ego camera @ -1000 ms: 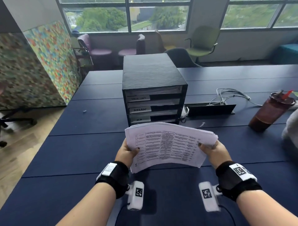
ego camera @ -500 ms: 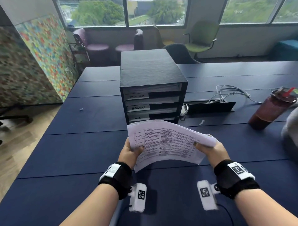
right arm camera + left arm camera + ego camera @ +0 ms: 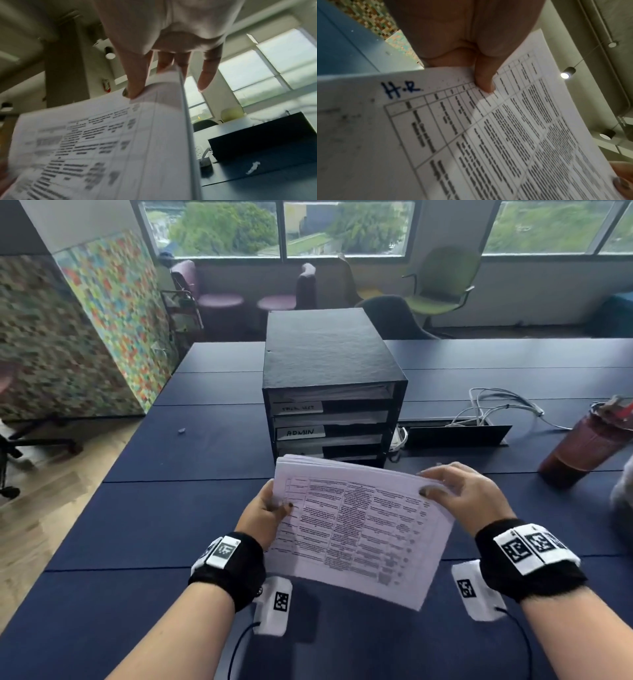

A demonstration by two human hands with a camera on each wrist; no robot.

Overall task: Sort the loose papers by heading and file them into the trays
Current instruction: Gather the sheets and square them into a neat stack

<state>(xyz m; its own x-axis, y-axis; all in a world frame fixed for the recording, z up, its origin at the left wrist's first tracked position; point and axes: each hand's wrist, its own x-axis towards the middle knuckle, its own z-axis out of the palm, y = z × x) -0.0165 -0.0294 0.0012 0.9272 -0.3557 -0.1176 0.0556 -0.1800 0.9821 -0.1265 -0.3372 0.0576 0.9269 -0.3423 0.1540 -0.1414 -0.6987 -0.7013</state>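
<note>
Head view, centre: both hands, left hand [image 3: 263, 513] and right hand [image 3: 469, 494], pinch a paper stack [image 3: 356, 529] of printed tables; behind, a black tray cabinet [image 3: 329, 364] holds papers.

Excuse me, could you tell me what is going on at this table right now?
A person is sorting papers. Both hands hold a stack of papers above the table: the left hand grips one edge, the right hand the other. The top sheet is marked "H.R" in pen. The black tray box stands just behind, one tray labelled ADMIN.
</note>
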